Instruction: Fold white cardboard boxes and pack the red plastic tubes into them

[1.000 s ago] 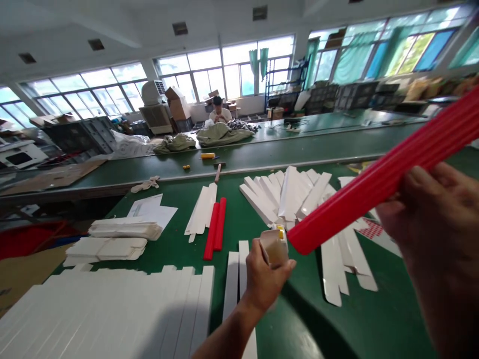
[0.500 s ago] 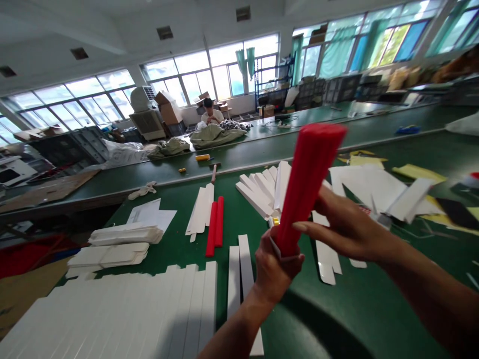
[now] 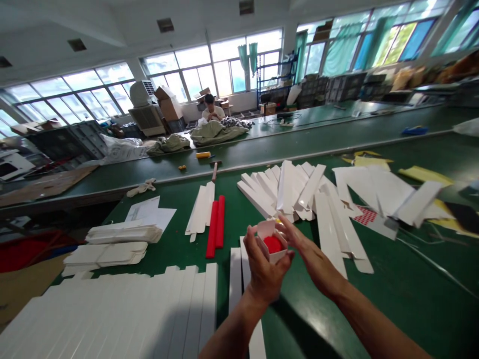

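The left hand (image 3: 265, 269) closes around a white card sleeve (image 3: 277, 255), seen nearly end-on with its long axis tipped toward the wearer, a red tube (image 3: 273, 244) filling its open mouth. The right hand (image 3: 312, 257), open with fingers stretched, is just beside the raised flap (image 3: 265, 229). Smooth white card strips (image 3: 288, 192) fan across the green surface (image 3: 374, 309) beyond.

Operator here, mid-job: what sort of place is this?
Probably a cardboard packaging workshop: long green workbenches, stacks of white card blanks, and a small white card box being held.
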### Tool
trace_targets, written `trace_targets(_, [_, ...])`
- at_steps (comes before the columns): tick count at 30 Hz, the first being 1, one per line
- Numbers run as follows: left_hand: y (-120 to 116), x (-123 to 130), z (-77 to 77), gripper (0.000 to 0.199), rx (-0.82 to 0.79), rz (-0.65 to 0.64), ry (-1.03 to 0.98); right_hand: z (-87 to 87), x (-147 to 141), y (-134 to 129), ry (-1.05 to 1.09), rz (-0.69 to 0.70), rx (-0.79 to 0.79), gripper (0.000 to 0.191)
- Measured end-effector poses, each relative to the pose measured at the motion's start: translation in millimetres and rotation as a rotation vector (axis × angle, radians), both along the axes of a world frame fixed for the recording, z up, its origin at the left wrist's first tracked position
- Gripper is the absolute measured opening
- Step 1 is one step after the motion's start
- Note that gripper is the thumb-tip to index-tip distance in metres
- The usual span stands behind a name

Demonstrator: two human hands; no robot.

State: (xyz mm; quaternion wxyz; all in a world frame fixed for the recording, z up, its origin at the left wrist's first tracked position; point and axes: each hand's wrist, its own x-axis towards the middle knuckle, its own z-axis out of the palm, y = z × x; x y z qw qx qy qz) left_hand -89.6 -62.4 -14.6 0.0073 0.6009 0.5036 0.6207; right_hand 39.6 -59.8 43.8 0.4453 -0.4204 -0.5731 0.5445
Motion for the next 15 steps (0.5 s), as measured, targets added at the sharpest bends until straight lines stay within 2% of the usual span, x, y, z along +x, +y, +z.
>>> trace_targets(2, [2.2,1.3,-4.6,0.087,0.069,-0.017,-0.001,-14.7,-4.2,2.2,0.157,0.007,-0.128,0.055])
trace_targets(4, [4.0,1.7,-8.1,0.078,0.13,-0.033,0.017,-22.5,-9.7,5.2,0.267,-0.012,-0.185,0.051])
trace_targets(7, [4.2,0.1,-7.2,0.064,0.161,-0.065,0.036,-19.8,-18.7,9.8,0.377,-0.044,-0.245,0.04])
trace_targets(12, [-3.1,-5.8,14.0,0.029,-0.001,-0.27,-0.088,-0.8,-30.7,13.2,0.503,0.06,-0.202,0.033])
trace_targets(15, [-5.4,-5.0,25.1,0.026,-0.15,-0.296,-0.268,2.8,-36.5,14.4,0.553,-0.011,-0.171,0.03])
